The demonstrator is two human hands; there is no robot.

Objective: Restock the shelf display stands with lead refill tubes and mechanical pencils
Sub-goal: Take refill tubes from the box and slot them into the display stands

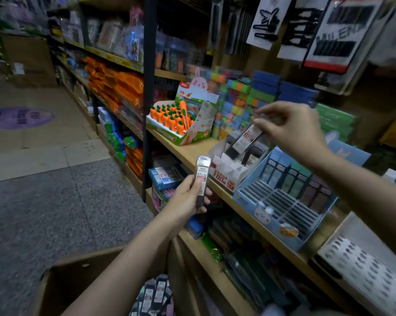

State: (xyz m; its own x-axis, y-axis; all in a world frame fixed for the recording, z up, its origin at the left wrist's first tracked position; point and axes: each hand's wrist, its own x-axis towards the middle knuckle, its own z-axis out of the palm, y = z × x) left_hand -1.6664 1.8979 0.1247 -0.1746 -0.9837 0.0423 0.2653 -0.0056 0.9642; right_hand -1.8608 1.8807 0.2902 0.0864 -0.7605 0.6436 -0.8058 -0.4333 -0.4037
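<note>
My left hand (pixel 187 199) grips a lead refill tube (pixel 201 176) upright in front of the wooden shelf (pixel 192 156). My right hand (pixel 290 131) pinches the top of a second lead refill tube (pixel 247 137), tilted, its lower end over the white display stand (pixel 229 172). That stand holds a few tubes at its back right. Beside it on the right stands a blue display stand (pixel 281 208) with slotted rows and some dark items in its upper row. A cardboard box (pixel 78 283) at the bottom holds several more tubes (pixel 156 297).
A carrot-themed display box (pixel 183 124) stands on the same shelf to the left. Coloured stacks fill the back of the shelf. A perforated white stand (pixel 361 270) sits at the right. A black shelf upright (pixel 148 99) rises left of the stands. The aisle floor lies to the left.
</note>
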